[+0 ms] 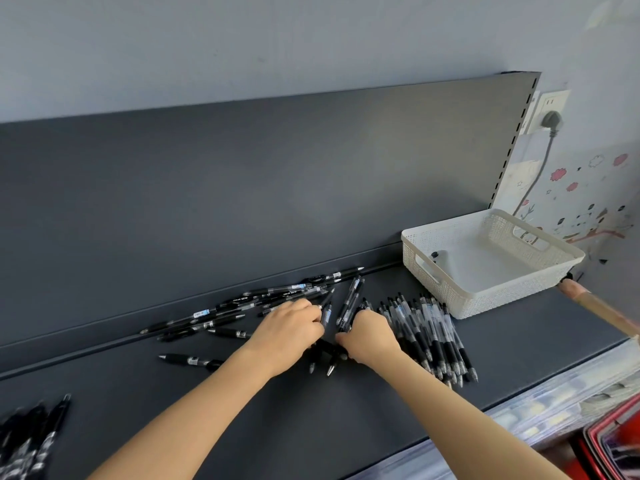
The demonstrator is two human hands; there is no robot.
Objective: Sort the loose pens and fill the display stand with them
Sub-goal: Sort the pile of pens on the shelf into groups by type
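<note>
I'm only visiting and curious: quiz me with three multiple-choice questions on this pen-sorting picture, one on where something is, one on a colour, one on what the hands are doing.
1. Where does the white basket stand on the shelf?
A) at its left end
B) at its right end
C) in the middle, between the hands

2. What colour is the shelf surface?
A) dark grey
B) yellow
C) red

3. What are the left hand and right hand doing?
A) lifting the basket
B) lying flat, far apart
C) gripping pens close together

Answers: 1 B, the basket sits at the right end, beyond a tidy row of pens. 2 A, the surface is dark grey all along. 3 C, the fingers of both hands curl round black pens mid-shelf.
</note>
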